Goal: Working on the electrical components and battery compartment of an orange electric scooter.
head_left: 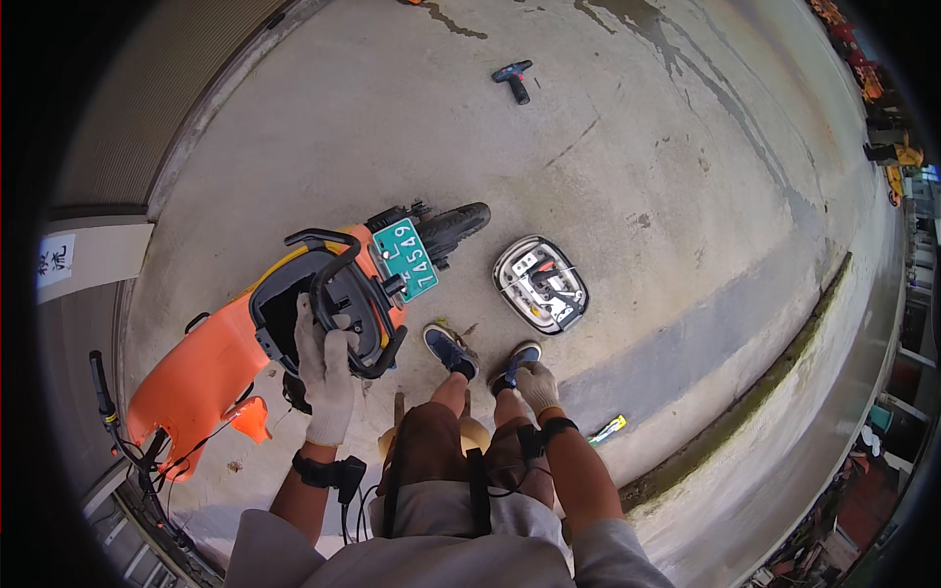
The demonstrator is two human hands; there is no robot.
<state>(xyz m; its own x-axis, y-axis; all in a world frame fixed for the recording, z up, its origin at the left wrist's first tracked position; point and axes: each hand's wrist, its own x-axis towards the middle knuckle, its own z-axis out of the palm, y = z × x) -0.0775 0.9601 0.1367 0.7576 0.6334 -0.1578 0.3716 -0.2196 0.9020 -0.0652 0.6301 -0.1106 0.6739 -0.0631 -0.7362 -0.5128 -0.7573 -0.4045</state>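
Observation:
My left hand, in a white knit glove, reaches over the open black compartment of an orange scooter. Its fingers are stretched out and apart, close to the compartment's inner edge. Whether they touch the black plastic cannot be made out. My right hand, gloved the same way, hangs by my right knee above the shoe. Its fingers point down and are mostly hidden behind the back of the hand; no object shows in it. The scooter's black rear rack curves round the compartment, with a green plate behind.
Right of the rear wheel, an upturned seat-shaped part with pieces inside lies on concrete. A cordless drill lies farther off. A yellow packet is by my right arm. A mossy kerb runs along the right.

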